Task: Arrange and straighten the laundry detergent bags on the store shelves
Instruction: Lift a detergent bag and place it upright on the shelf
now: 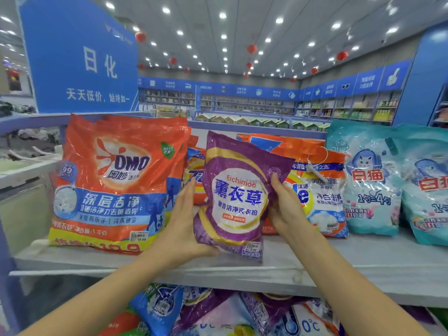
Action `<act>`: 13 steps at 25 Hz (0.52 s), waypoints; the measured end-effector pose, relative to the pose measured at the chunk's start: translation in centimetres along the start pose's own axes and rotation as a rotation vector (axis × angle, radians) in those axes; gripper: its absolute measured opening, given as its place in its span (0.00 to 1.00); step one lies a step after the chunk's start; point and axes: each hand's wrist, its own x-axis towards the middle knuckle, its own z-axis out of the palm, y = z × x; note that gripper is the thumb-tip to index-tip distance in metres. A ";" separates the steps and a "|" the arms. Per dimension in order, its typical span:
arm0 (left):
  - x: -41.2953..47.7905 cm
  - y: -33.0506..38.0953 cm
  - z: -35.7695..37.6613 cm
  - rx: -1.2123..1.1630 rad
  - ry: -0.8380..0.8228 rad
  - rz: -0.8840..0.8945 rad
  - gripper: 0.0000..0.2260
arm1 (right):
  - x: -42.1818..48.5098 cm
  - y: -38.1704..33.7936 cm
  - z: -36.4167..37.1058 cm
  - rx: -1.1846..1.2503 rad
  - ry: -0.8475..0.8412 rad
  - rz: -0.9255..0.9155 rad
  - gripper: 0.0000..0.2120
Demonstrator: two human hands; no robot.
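2 hands, left hand (183, 221) and right hand (288, 209), grip a tilted purple detergent bag (236, 197) above the shelf (363, 260); neighbouring bags stand upright, lower bags (218, 311) look jumbled.

Behind the grip, the purple bag (237, 195) covers the middle of the orange bag (322, 190). The right hand (288, 209) has its fingers out of sight behind it. Far right of the grip, the last teal bag (429, 190) runs off the edge; the distant wall shelves (351, 110) are too small to read.
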 end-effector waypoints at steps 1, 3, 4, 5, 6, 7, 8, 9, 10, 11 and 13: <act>0.2 0.2 -0.1 -0.259 -0.138 -0.175 0.59 | -0.2 -0.2 -0.1 0.002 -0.020 -0.020 0.08; 0.9 0.0 0.2 -0.502 -0.322 -0.368 0.54 | -0.7 -0.4 -0.3 -0.034 -0.053 -0.052 0.07; 1.2 -0.1 0.6 -0.479 -0.331 -0.393 0.47 | -1.0 -0.7 -0.3 -0.070 -0.063 -0.072 0.07; 1.4 -0.1 1.0 -0.439 -0.315 -0.409 0.42 | -1.0 -1.0 -0.4 -0.117 -0.064 -0.103 0.07; 1.7 -0.3 1.4 -0.434 -0.303 -0.419 0.39 | -1.1 -1.5 -0.3 -0.162 -0.061 -0.135 0.07; 1.9 -0.1 1.5 -0.458 -0.312 -0.421 0.35 | -0.9 -2.2 -0.3 -0.207 -0.056 -0.174 0.07; 2.1 0.0 1.6 -0.491 -0.326 -0.416 0.30 | -0.8 -3.1 -0.2 -0.255 -0.057 -0.208 0.06; 2.2 0.3 1.5 -0.518 -0.336 -0.415 0.24 | -0.5 -3.8 -0.3 -0.312 -0.049 -0.241 0.06; 2.4 0.3 1.5 -0.541 -0.340 -0.413 0.21 | -0.2 -4.5 -0.5 -0.356 -0.022 -0.259 0.06; 2.5 0.5 1.5 -0.552 -0.314 -0.411 0.18 | 0.1 -4.8 -0.9 -0.374 0.010 -0.265 0.06; 2.7 0.8 1.8 -0.550 -0.259 -0.383 0.15 | 0.8 -4.8 -2.0 -0.349 0.083 -0.212 0.06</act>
